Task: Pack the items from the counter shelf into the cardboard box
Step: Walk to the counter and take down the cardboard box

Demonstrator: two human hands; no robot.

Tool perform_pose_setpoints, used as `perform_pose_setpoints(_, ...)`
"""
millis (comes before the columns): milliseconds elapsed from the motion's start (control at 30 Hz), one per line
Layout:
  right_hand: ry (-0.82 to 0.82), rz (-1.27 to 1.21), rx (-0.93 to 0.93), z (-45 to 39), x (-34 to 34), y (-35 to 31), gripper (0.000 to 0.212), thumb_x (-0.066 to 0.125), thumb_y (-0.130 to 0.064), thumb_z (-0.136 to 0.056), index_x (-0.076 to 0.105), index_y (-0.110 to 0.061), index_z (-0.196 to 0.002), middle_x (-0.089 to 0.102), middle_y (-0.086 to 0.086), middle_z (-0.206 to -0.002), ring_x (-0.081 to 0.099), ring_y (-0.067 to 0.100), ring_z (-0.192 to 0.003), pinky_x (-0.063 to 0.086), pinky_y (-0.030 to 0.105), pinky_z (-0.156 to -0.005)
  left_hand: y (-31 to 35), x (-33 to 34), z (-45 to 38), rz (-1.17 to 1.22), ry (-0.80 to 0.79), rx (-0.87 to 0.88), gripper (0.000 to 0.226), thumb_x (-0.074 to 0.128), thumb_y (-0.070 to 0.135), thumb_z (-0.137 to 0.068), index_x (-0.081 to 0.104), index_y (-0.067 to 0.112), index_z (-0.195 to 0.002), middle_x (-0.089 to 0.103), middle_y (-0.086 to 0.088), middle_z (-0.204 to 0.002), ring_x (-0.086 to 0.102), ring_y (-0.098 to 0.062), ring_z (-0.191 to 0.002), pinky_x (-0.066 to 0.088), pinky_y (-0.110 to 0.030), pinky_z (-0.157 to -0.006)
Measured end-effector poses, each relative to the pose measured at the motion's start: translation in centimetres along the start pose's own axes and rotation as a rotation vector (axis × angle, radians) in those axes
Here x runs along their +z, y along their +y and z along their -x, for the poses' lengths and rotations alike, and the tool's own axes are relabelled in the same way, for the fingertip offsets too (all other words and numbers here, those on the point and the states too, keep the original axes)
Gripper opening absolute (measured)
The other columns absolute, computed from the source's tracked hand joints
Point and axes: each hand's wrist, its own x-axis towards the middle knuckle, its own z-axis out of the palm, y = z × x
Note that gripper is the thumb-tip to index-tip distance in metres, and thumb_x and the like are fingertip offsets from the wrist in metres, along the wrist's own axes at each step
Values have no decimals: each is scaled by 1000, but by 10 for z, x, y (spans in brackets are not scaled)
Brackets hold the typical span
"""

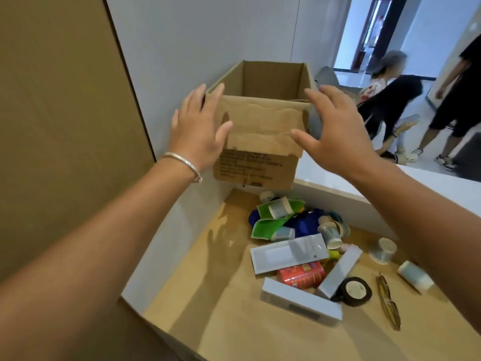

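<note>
The box stands open on the white upper ledge, in the corner against the wall, its near flap folded down over the front face. From here its inside looks empty, though the bottom is hidden. Both hands are raised to it with fingers spread: the left hand is at the box's left front corner, the right hand at its right front corner. Neither is closed on anything; whether the palms already touch the cardboard cannot be told, the left looking close against the side and the right a little off it. Below, on the wooden shelf, the items lie in a loose heap well apart from the hands: a green and blue cloth, several paper cups, three long white cartons, a red pack, a roll of tape, glasses. Nothing appears packed yet, so the step in hand is most likely taking hold of the box to set it where it can be filled. The next move calls for both palms to press in evenly on the two sides, then a lift clear of the ledge's edge and a descent to the bare wood left of the heap, keeping the box level and off the cups.
</note>
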Motion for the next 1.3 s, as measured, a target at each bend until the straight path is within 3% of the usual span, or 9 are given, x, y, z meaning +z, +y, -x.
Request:
perform_pose_setpoints(133,-124,99,20,-38,12,-4,79,64,-56,-80,28,-28,-145,28,4,-151,21,26,-140,25,55,-112,-15,12,-48,-111,-120,32,81,59,53,-84,16,31,-150,16,-4,-158,5,-27,-146,11,-57,-115)
perform_pose_setpoints(233,-233,109,24,-46,17,1,73,66,-55,-79,37,-26,-139,35,4,-144,25,24,-135,30,52,-109,-19,22,-59,-72,-175,103,75,66,54,-78,34,31,-142,31,0,-152,9,-26,-145,11,-59,-114)
perform_pose_setpoints(300,-229,60,27,-45,19,2,62,69,-50,-79,45,-25,-130,40,2,-137,31,22,-129,34,45,-103,-20,28,-59,41,-143,137,57,72,49,-75,50,29,-124,49,4,-133,22,-25,-139,24,-55,-110)
perform_pose_setpoints(367,-177,33,9,-42,21,-1,49,71,-44,-80,51,-23,-120,44,2,-131,34,21,-124,35,39,-99,-18,30,-56,115,-87,127,41,75,45,-73,54,29,-103,52,10,-105,36,-19,-123,41,-44,-95)
perform_pose_setpoints(467,-126,29,-21,-33,19,-5,38,71,-38,-81,55,-22,-111,45,2,-128,35,20,-121,36,35,-97,-13,27,-46,107,-46,106,36,77,45,-71,48,33,-88,48,13,-89,36,-8,-99,39,-31,-75)
perform_pose_setpoints(933,-49,-233,-173,104,-49,-28,35,69,-35,-82,57,-24,-113,43,1,-134,33,18,-127,34,31,-97,52,-57,108,-87,63,91,33,78,42,-71,57,26,-91,53,11,-88,40,-10,-89,37,-28,-72)
perform_pose_setpoints(1067,-60,-326,-228,167,-74,-37,29,68,-34,-84,56,-28,-110,38,2,-140,31,18,-131,39,37,-97,78,-90,180,-187,90,57,36,81,38,-66,57,24,-87,51,12,-85,38,-8,-84,31,-25,-71)
perform_pose_setpoints(1200,-92,-381,-265,225,-96,-45,26,68,-28,-83,57,-24,-106,38,7,-141,27,24,-136,51,48,-88,106,-115,252,-270,126,16,39,86,31,-62,58,19,-87,51,9,-85,38,-6,-84,28,-21,-70)
perform_pose_setpoints(1300,-131,-443,-294,262,-105,-52,24,68,-24,-82,57,-21,-103,39,10,-141,24,28,-138,50,54,-87,121,-127,298,-290,155,7,42,90,24,-57,60,12,-85,58,-3,-82,45,-17,-84,29,-21,-72)
